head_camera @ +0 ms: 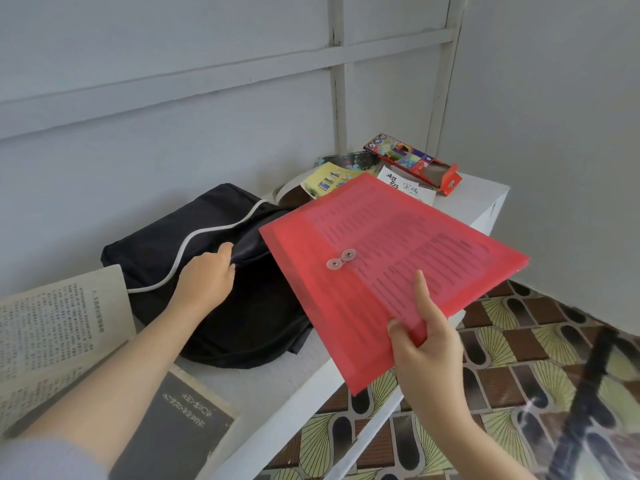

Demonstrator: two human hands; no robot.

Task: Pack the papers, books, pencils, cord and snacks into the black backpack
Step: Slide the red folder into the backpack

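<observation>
The red folder (381,258) covers part of the books (329,178) behind it. Lines of print show through its plastic, too blurred to read. The open book (52,327) runs off the left edge, its Chinese text too small to make out. The left hand (207,275) grips the black backpack's (194,237) opening on the table (277,386). The right hand (426,351) pinches the folder's near edge, and the folder's far corner hangs over the bag. The pencil box (412,162) lies beyond.

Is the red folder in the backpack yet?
Out: the right hand holds the red folder over the backpack, which the left hand grips.
</observation>
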